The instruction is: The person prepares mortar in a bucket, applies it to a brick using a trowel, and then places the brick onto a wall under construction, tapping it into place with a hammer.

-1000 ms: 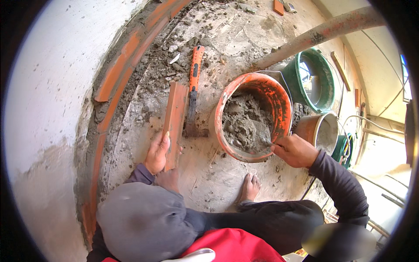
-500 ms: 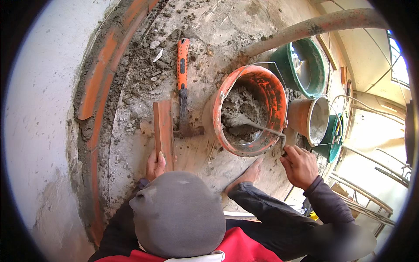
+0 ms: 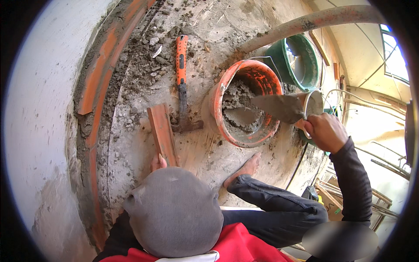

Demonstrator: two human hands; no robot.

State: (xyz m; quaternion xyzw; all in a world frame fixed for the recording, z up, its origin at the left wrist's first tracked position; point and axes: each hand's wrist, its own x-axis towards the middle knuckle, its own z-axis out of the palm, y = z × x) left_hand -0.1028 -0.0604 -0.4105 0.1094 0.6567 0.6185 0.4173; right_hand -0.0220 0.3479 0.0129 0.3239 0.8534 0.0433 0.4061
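My left hand (image 3: 158, 162) grips the lower end of a terracotta strip (image 3: 160, 126) with a shaped profile; much of that hand is hidden behind a rounded grey cloth shape (image 3: 172, 209). My right hand (image 3: 326, 131) is closed on the handle of a trowel (image 3: 286, 108), its blade raised over the right side of the orange bucket (image 3: 216, 104), which holds lumpy grey mortar (image 3: 239, 114). Left of that bucket lies a hammer-like tool (image 3: 181, 70) with an orange and black handle and a dirty metal head, beside the strip's upper end.
A white wall (image 3: 39, 122) runs along the left, edged by terracotta pieces (image 3: 97, 85) set in mortar. A long dirty pole (image 3: 314, 22) crosses above green buckets (image 3: 307, 63). Mortar crumbs litter the floor (image 3: 205, 166). A bare foot (image 3: 244, 168) rests below the bucket; rods (image 3: 388, 172) lie right.
The trowel has come up from inside the orange bucket, and my right hand has moved up and right with it. The strip in my left hand has shifted left and tilted.
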